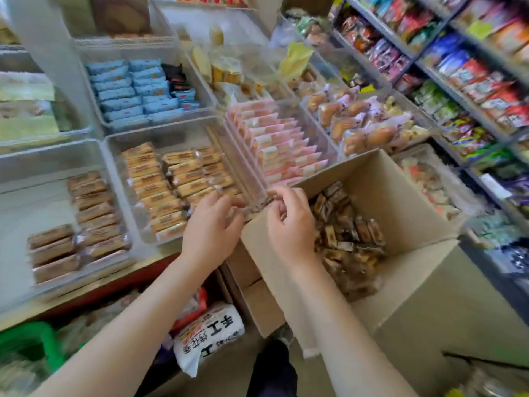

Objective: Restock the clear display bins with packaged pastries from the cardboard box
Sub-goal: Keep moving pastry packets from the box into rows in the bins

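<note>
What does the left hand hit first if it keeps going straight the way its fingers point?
Probably the near right corner of the clear bin of tan pastry packs. The left hand points up and right, fingertips at that corner. Motion blur hides whether they already touch its wall or a pack.

Tall grey metal shelving [446, 78] along the right holds colourful snack bags. Under the counter's front edge lie a white printed sack [209, 336] and a green plastic crate [31, 343].

Grey metal shelving [429, 67] packed with colourful snack bags along the right, green crate [31, 342] low left
</note>
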A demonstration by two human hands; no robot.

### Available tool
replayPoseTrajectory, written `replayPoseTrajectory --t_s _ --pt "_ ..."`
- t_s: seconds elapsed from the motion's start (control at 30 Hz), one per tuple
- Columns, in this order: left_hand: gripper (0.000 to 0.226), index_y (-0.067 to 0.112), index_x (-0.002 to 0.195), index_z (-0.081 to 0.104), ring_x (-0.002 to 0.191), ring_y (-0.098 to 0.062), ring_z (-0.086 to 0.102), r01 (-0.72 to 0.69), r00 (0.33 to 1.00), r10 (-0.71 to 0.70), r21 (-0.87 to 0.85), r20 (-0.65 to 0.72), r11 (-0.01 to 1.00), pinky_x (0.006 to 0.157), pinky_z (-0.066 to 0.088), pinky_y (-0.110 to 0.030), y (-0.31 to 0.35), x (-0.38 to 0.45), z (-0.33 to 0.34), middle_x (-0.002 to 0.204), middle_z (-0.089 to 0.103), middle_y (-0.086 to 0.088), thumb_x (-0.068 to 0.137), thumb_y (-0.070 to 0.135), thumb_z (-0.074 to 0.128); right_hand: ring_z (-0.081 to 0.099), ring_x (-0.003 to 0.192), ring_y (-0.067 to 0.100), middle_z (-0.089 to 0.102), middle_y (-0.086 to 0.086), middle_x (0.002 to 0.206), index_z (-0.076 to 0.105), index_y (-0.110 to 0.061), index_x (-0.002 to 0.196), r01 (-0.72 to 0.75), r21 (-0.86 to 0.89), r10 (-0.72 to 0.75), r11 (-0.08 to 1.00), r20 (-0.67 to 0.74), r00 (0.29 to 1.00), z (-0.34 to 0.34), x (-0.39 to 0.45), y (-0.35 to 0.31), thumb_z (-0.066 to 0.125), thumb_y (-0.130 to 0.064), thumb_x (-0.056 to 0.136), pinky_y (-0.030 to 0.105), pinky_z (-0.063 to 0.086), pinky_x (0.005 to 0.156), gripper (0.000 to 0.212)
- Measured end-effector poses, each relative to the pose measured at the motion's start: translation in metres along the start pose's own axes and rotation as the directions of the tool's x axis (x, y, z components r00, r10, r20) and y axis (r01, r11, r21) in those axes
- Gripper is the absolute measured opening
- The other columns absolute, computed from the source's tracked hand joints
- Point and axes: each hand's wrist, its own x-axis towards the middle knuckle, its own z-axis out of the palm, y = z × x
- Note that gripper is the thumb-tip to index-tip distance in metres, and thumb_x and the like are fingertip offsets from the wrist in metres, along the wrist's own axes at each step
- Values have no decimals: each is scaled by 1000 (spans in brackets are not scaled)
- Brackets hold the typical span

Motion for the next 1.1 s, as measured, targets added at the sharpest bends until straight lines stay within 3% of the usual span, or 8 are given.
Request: replayPoseTrajectory --t_s 0.13,0.23,0.33,0.47,0.8,0.9,1.0,1.1 --pt "51 12 140 53 131 -38 45 -119 993 118 275 21 954 110 35 -50 79 52 111 141 51 -18 91 24 59 58 96 19 47 2 124 58 -17 125 -291 -168 309 942 93 946 -82 57 127 53 -17 98 31 49 85 28" --pt "80 11 158 19 148 -39 23 35 994 -83 502 72 864 123 13 -52 118 82 183 159 30 -21 91 35 56 47 124 34 35 15 142 36 -12 146 -502 -462 653 731 262 710 -116 88 229 56 -29 97 39 43 98 55" --pt "89 5 158 14 144 -42 23 115 990 -144 604 -1 789 122 8 -58 123 92 227 154 32 -22 86 30 58 32 137 41 24 20 150 18 -12 154 -486 -678 813 552 309 493 -130 102 303 60 -36 95 48 37 110 76" --pt "100 0 156 12 141 -46 25 127 991 -120 703 -59 700 122 6 -62 114 92 253 150 30 -26 78 26 69 27 144 44 15 23 159 5 -14 159 -405 -735 837 544 438 329 -133 110 361 57 -30 98 51 33 114 82" --pt "109 3 158 2 147 -44 14 140 988 -143 767 -63 627 122 1 -60 107 101 253 157 18 -24 81 39 69 49 128 36 44 15 144 32 -16 146 -449 -633 763 631 400 509 -134 116 370 55 -28 99 46 49 95 54" --pt "106 4 158 5 146 -42 17 139 989 -123 765 -78 630 123 3 -58 108 102 249 156 21 -22 81 42 67 61 106 27 58 8 125 40 -15 138 -720 -239 725 652 476 498 -141 132 348 65 -27 91 40 53 85 55" --pt "93 10 158 15 146 -37 20 176 984 -154 702 -95 690 124 2 -54 113 104 244 155 28 -16 86 43 63 67 98 25 64 8 116 44 -22 136 -876 206 584 437 675 450 -144 140 304 58 -23 94 32 51 69 44" --pt "72 24 157 25 150 -25 18 250 967 -237 475 -90 844 126 -1 -45 129 105 227 159 31 -5 96 49 55 72 96 27 65 14 122 40 -28 140 -887 403 345 224 819 459 -139 138 264 52 -17 99 32 50 67 44"
